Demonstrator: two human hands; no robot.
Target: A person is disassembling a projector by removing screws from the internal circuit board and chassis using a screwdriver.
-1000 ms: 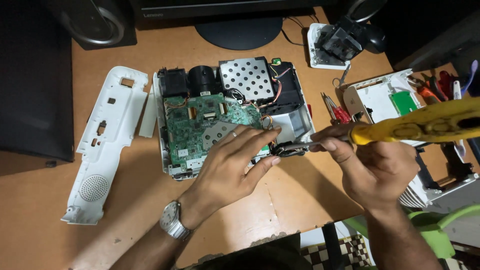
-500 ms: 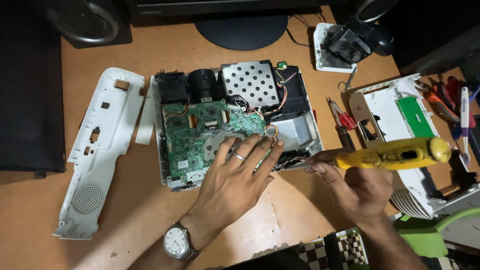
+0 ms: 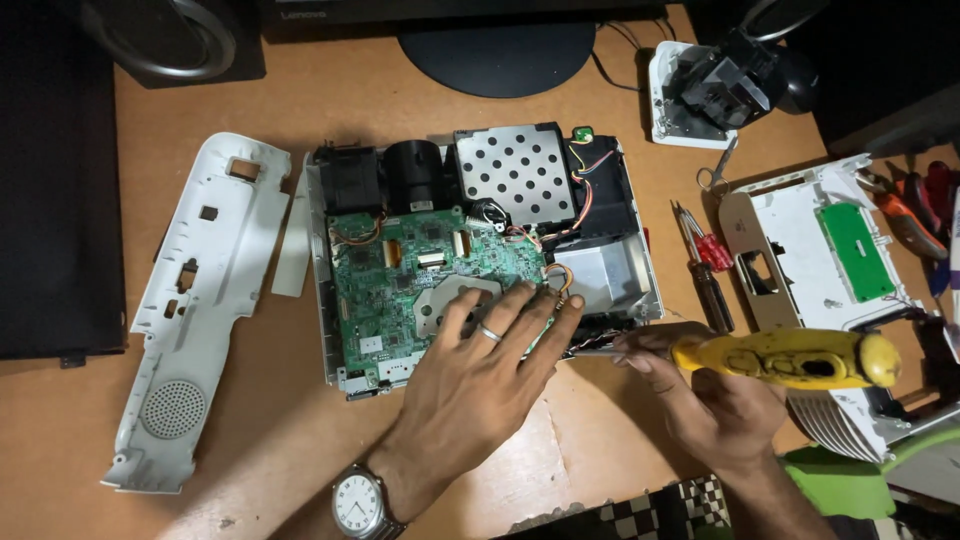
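Pressing the spread left hand [image 3: 480, 375] flat on the green circuit board [image 3: 425, 285] of the opened white plastic device [image 3: 480, 250] at mid-counter, the right hand [image 3: 715, 400] is gripping a yellow-handled screwdriver [image 3: 780, 358] whose tip is risking a slip onto nearby wires.

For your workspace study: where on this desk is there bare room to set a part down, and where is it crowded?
Bare desk lies between the white cover and the opened device, and behind the device, left of the monitor base. The right side is crowded: screwdrivers, white panel, both hands.
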